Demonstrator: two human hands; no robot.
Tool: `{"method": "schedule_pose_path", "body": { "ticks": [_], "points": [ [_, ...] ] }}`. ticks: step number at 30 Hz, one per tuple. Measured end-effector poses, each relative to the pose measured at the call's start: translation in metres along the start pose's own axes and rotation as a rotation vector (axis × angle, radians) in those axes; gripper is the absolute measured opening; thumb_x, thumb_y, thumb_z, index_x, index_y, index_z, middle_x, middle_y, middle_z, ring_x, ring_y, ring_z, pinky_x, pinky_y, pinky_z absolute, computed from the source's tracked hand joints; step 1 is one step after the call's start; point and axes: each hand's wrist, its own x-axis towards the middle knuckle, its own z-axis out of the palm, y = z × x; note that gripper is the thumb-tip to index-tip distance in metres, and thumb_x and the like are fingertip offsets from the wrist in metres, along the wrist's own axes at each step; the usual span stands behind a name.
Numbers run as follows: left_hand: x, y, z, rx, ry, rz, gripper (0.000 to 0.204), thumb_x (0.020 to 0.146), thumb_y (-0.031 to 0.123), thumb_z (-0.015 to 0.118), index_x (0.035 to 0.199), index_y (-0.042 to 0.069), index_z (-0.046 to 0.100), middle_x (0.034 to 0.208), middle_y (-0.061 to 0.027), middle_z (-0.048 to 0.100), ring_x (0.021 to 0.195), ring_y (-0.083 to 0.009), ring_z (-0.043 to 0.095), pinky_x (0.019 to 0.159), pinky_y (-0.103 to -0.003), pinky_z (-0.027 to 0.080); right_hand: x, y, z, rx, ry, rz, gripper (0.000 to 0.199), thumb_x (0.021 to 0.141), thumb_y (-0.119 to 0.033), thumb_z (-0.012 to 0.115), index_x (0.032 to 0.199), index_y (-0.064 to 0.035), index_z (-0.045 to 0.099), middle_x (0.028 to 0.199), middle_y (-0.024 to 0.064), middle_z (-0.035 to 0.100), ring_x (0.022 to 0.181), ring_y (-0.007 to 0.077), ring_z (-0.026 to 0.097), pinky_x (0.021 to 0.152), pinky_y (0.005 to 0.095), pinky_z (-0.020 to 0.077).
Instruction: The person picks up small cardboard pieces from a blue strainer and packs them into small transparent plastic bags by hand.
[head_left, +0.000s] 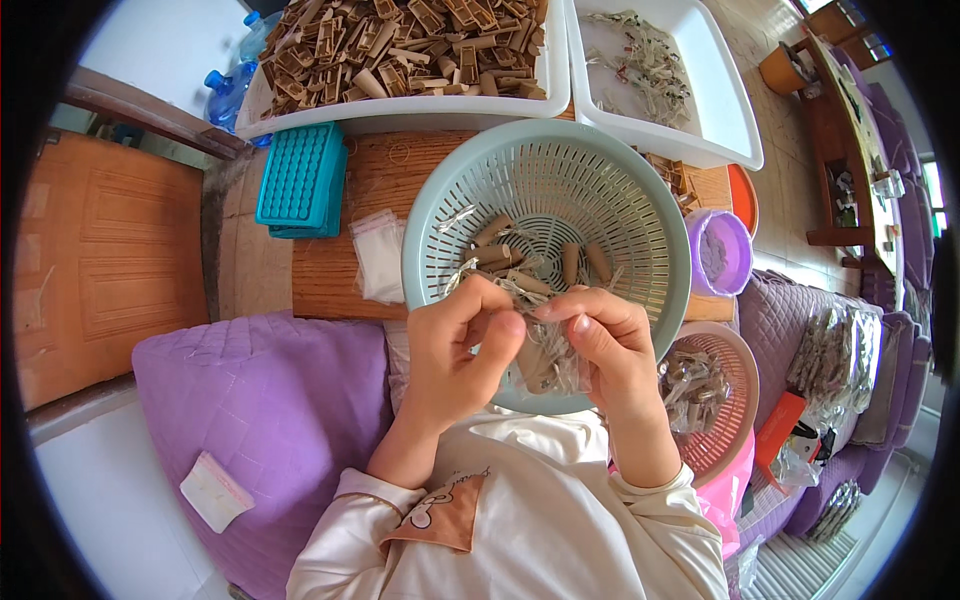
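Observation:
Over the near side of a grey-green plastic colander, my two hands meet with fingers closed. Between them hangs a clear plastic bag with brown cylindrical pieces inside. My right hand pinches the bag near its upper edge with thumb and forefinger. Curled close beside it, my left hand has thumb and forefinger near the bag's mouth; what they grip is partly hidden. Inside the colander lie several brown cylinders with whitish strands or wires around them.
A white tub heaped with brown plastic parts stands at the back. Beside it, another white tub holds tangled wiry pieces. Teal trays, flat clear bags, a purple bucket and a pink basket of filled bags surround the colander.

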Motion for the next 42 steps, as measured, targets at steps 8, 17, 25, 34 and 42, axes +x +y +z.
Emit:
{"method": "schedule_pose_path", "body": {
  "ticks": [8, 17, 25, 34, 42],
  "points": [
    [-0.003, -0.009, 0.01, 0.397, 0.111, 0.469, 0.009, 0.072, 0.005, 0.062, 0.078, 0.005, 0.055, 0.05, -0.0017, 0.041, 0.039, -0.0151, 0.037, 0.038, -0.027, 0.03, 0.002, 0.012, -0.001, 0.748, -0.014, 0.116, 0.013, 0.083, -0.013, 0.047, 0.075, -0.0019, 0.047, 0.072, 0.0012, 0.046, 0.058, 0.0067, 0.04, 0.052, 0.0195, 0.0338],
    [0.006, -0.029, 0.001, 0.456, -0.078, 0.659, 0.011, 0.07, 0.008, 0.064, 0.074, 0.004, 0.055, 0.055, -0.0032, 0.047, 0.046, -0.0157, 0.045, 0.043, -0.026, 0.036, -0.026, -0.001, -0.021, -0.319, 0.336, -0.131, 0.034, 0.07, 0.002, 0.058, 0.055, -0.0106, 0.031, 0.054, -0.0057, 0.031, 0.05, 0.0053, 0.031, 0.045, 0.0196, 0.0243],
    [0.017, -0.048, -0.077, 0.7, 0.344, -0.121, 0.018, 0.084, 0.019, 0.053, 0.08, 0.001, 0.055, 0.075, -0.0128, 0.059, 0.067, -0.0224, 0.057, 0.059, -0.032, 0.043, -0.103, -0.037, -0.127, -1.431, 0.55, 0.277, 0.016, 0.067, -0.002, 0.06, 0.063, -0.0019, 0.045, 0.049, 0.0015, 0.035, 0.045, 0.0092, 0.042, 0.045, 0.0245, 0.0337],
    [0.015, -0.113, -0.104, 1.163, 0.394, -0.625, 0.041, 0.076, 0.038, 0.057, 0.092, 0.001, 0.052, 0.088, -0.0197, 0.059, 0.082, -0.0357, 0.056, 0.072, -0.04, 0.043, 0.006, -0.045, -0.052, -1.235, 0.257, 0.195, 0.019, 0.076, -0.012, 0.055, 0.091, -0.0002, 0.057, 0.074, 0.0168, 0.058, 0.063, 0.0295, 0.056, 0.061, 0.0362, 0.0436],
    [0.014, -0.117, -0.111, 1.049, 0.445, -0.597, 0.03, 0.072, 0.023, 0.063, 0.089, 0.0, 0.053, 0.08, -0.0189, 0.061, 0.08, -0.0362, 0.058, 0.069, -0.042, 0.043, 0.123, 0.048, -0.036, -1.357, -0.436, 0.19, 0.025, 0.084, -0.022, 0.045, 0.094, -0.0017, 0.056, 0.083, 0.0208, 0.059, 0.08, 0.0351, 0.057, 0.071, 0.0425, 0.0442]
  ]
}}
